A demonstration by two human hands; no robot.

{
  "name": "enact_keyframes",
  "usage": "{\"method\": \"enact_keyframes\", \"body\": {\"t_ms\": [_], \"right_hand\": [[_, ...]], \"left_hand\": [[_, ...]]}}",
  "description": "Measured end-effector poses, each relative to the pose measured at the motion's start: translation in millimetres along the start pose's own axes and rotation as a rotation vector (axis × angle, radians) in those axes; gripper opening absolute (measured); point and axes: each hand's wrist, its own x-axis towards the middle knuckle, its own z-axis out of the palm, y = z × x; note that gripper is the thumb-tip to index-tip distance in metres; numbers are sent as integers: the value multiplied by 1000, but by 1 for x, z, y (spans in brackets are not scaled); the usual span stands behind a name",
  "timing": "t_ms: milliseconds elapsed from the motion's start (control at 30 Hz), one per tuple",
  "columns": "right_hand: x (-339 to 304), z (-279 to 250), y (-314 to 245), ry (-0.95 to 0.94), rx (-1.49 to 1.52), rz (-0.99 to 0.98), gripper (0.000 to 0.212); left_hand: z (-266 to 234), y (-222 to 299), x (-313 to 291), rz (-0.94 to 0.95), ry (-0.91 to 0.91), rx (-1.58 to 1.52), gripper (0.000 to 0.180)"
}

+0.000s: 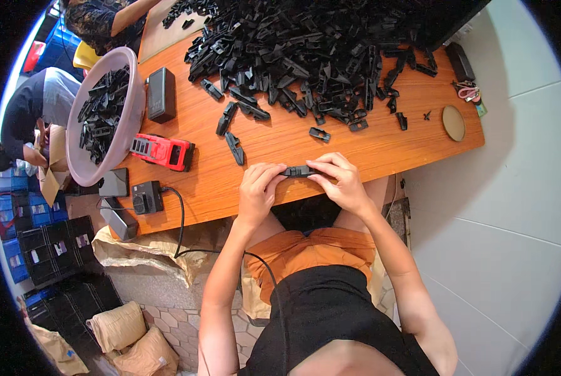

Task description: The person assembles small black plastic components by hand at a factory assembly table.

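The left hand (258, 188) is pinching one end of a small black plastic part (299, 171) between thumb and fingers, while the right hand (342, 185) is gripping the opposite end, the part thus spanning the gap between them near the front edge of the wooden table (215, 188). Beyond the hands, a large heap (293, 56) of black pieces is covering the table's far side; to the left, a pale basin (134, 94) is holding more pieces (105, 119) near a red toy truck (179, 154).
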Motion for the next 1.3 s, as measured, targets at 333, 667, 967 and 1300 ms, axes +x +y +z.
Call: {"method": "enact_keyframes", "body": {"t_ms": [333, 667, 967, 1300], "right_hand": [[5, 12, 1, -34, 76, -25, 30], [-11, -19, -20, -468, 4, -200, 21], [51, -7, 25, 45, -389, -38, 30], [27, 5, 2, -92, 325, 213, 22]], "left_hand": [[1, -1, 3, 24, -55, -36, 21], [-26, -6, 13, -3, 262, 406, 28], [-26, -13, -15, -83, 89, 137, 25], [-24, -13, -14, 39, -2, 205, 27]]}}
